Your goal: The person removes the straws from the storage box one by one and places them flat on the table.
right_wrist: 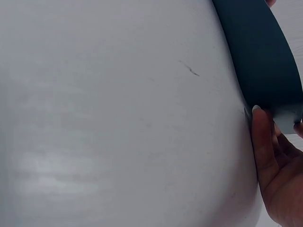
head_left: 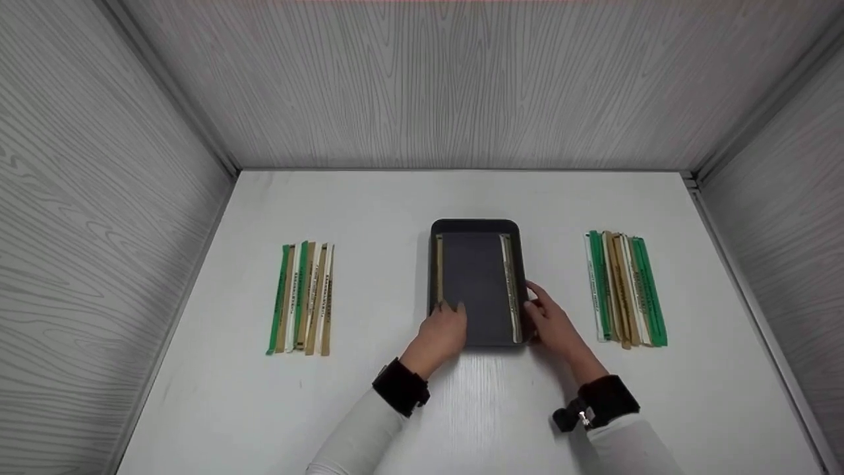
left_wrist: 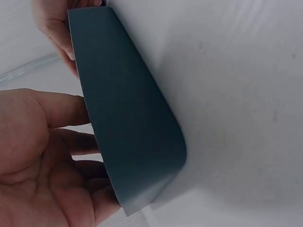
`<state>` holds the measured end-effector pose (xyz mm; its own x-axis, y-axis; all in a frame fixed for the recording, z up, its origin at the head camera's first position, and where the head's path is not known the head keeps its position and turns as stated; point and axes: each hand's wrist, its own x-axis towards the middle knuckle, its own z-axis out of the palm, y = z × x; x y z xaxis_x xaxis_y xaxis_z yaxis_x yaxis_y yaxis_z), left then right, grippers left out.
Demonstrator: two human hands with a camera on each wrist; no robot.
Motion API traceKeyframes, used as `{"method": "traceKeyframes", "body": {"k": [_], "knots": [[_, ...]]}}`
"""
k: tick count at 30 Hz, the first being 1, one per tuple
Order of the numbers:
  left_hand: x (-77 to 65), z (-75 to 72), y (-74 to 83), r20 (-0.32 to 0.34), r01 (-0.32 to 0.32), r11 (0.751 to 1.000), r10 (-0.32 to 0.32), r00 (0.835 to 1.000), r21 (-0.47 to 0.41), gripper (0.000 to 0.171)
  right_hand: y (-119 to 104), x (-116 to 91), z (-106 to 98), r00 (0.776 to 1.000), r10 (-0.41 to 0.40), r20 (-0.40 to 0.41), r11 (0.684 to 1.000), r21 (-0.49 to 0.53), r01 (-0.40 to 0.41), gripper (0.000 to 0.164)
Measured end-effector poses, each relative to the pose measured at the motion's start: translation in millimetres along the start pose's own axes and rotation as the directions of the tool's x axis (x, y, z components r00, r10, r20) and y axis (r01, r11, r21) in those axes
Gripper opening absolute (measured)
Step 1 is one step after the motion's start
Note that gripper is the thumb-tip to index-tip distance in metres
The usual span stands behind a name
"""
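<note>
A dark rectangular tray (head_left: 475,225) lies mid-table with a brown paper-wrapped stick (head_left: 440,264) along its left inner side. Pale and brown wrapped sticks (head_left: 509,284) lie along its right inner side. My left hand (head_left: 442,333) reaches over the near left part of the tray, fingers at the brown stick's near end and thumb apart from them. In the left wrist view its fingertips are hidden behind the tray wall (left_wrist: 128,109). My right hand (head_left: 554,323) grips the tray's near right side, thumb at the rim and fingers along the outer wall (right_wrist: 265,56).
A row of green, white and brown wrapped sticks (head_left: 303,297) lies on the white table (head_left: 382,211) at left. A similar, tighter bunch (head_left: 623,290) lies at right. Wood-grain panels (head_left: 461,86) close in the back and both sides.
</note>
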<state>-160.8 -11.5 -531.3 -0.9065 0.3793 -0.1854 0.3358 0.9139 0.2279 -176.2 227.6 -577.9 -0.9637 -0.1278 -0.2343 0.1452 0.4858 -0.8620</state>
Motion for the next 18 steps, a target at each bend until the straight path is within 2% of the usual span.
{"method": "traceKeyframes", "body": {"k": [3, 5, 9, 13, 18], "knots": [[1.6, 0.2, -0.5, 0.048, -0.007, 1.0, 0.007, 0.999, 0.011, 0.045, 0.9, -0.4, 0.7, 1.0, 0.008, 0.006, 1.0, 0.013, -0.008, 0.051], [3.0, 0.3, -0.5, 0.054, -0.017, 0.999, 0.015, 0.998, 0.028, 0.044, 1.5, -0.1, 0.4, 1.0, 0.007, 0.008, 1.0, 0.018, -0.007, 0.051], [4.2, 1.9, -1.1, 0.02, -0.043, 0.997, 0.042, 0.999, 0.063, 0.04, 1.8, 0.1, 0.3, 1.0, -0.002, 0.003, 1.0, 0.018, 0.002, 0.052], [4.1, 3.5, -1.8, -0.019, -0.071, 0.996, 0.072, 0.997, 0.056, 0.035, 1.4, 0.3, 0.4, 1.0, 0.0, 0.0, 1.0, 0.015, 0.0, 0.051], [7.0, 7.3, -3.1, -0.081, -0.071, 0.997, 0.07, 0.994, -0.007, 0.036, -0.2, 0.0, 0.5, 1.0, 0.014, 0.007, 1.0, 0.028, -0.014, 0.051]]}}
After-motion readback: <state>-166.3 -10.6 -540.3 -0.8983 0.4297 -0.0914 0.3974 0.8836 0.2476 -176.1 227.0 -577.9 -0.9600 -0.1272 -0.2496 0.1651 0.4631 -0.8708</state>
